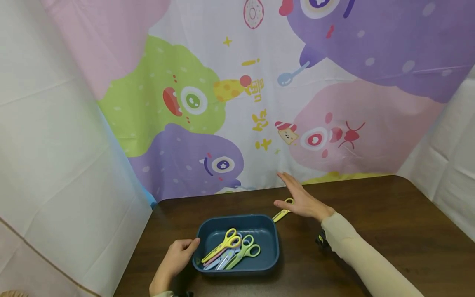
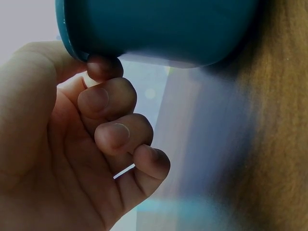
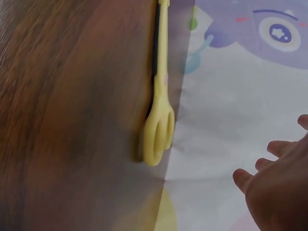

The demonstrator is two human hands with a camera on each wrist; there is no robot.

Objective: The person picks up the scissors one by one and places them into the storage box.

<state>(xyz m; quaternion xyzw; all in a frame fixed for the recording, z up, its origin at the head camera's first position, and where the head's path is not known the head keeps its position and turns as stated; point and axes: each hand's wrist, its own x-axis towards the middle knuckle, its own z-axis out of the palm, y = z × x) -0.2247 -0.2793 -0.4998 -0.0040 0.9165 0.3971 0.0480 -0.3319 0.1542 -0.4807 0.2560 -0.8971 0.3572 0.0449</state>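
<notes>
My left hand (image 1: 177,256) pinches the left rim of a dark blue plastic bin (image 1: 272,264) between thumb and forefinger. In the left wrist view, its other fingers curl below the bin wall (image 2: 159,29). Several scissors lie piled inside, with yellow scissors (image 1: 222,246) on top and green scissors (image 1: 243,252) to their right. Blue and pink ones are partly covered. Another pair of yellow scissors (image 3: 161,96) lies on the table beyond the bin's right back corner. Above and beside it, my right hand (image 1: 302,200) is spread with straight fingers, holding nothing.
The dark brown wooden table (image 1: 371,231) extends to the right of the bin. A cartoon-printed curtain (image 1: 265,165) hangs along its back edge. White cloth (image 1: 67,173) closes off the left side, and more white cloth stands at the right.
</notes>
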